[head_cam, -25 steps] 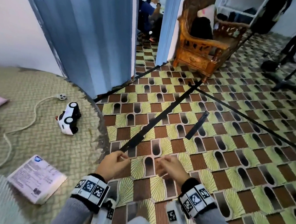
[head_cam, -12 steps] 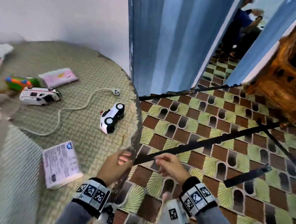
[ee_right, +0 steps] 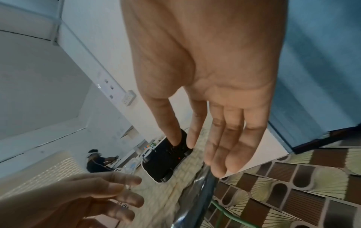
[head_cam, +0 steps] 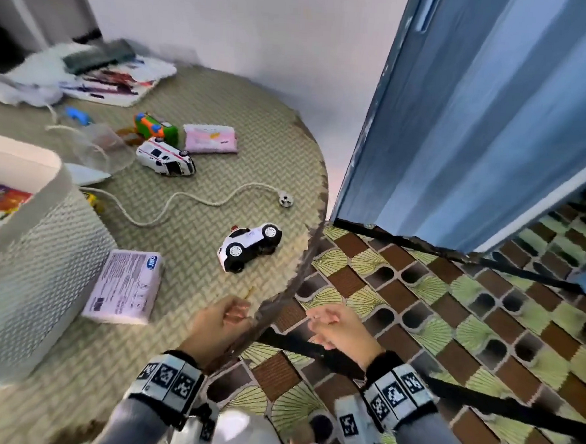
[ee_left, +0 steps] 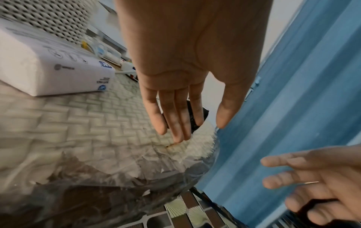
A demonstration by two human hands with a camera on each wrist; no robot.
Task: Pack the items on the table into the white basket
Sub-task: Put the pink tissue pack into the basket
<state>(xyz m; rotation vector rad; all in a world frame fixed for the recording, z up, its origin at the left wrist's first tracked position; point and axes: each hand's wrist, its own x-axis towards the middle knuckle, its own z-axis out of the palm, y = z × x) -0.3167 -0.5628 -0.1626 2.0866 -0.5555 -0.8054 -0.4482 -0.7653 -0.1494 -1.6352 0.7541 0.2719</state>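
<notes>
The white mesh basket (head_cam: 25, 257) stands at the table's left, with colourful packaging inside. A white-and-black toy police car (head_cam: 249, 241) lies near the right edge of the round woven table (head_cam: 182, 318). A pale tissue pack (head_cam: 124, 287) lies beside the basket. Farther back are a toy ambulance (head_cam: 165, 157), a pink pack (head_cam: 210, 138) and a green-orange toy (head_cam: 155, 129). My left hand (head_cam: 224, 320) hovers over the near table edge, fingers relaxed and empty (ee_left: 195, 129). My right hand (head_cam: 333, 324) hangs off the table over the floor, also empty (ee_right: 197, 152). The car (ee_right: 166, 162) lies just beyond both.
A white cord with a plug (head_cam: 286, 199) snakes across the table middle. Papers and cloth (head_cam: 88, 72) pile up at the far side. A blue folding door (head_cam: 479, 130) stands right of the table, above patterned floor tiles (head_cam: 450, 317) crossed by black straps.
The view has swung left, bringing the basket and more of the table into sight. Both hands have come up to the table's edge and their fingers have loosened.
</notes>
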